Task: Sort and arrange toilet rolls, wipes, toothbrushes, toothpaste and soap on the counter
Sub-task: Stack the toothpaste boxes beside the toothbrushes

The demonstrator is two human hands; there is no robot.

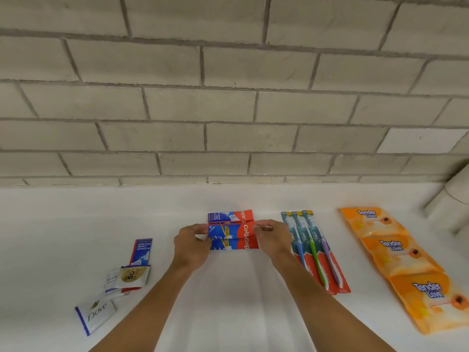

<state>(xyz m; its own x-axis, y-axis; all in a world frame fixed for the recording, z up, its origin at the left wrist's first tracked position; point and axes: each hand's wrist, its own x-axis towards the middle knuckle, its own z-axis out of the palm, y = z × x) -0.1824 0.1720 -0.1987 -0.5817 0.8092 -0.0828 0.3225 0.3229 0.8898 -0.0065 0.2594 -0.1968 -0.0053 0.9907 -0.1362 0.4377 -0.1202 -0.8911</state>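
Bare-armed person's left grip [193,246] and right grip [272,240] hold opposite ends of three Colgate toothpaste boxes [232,231], laid touching side by side mid-worktop [228,301], fingers curled at box ends. Just right of them: three carded toothbrushes [312,247], blue, green, purple, overlapping. Further right: three orange Tender Love wipes packs [396,257] in line running toward front-right corner. Left side: lone toothpaste box [141,250], gold-labelled soap pack [134,275] over its near end, Dove soap [96,315] nearest front edge. Grey brick wall [228,97] behind.
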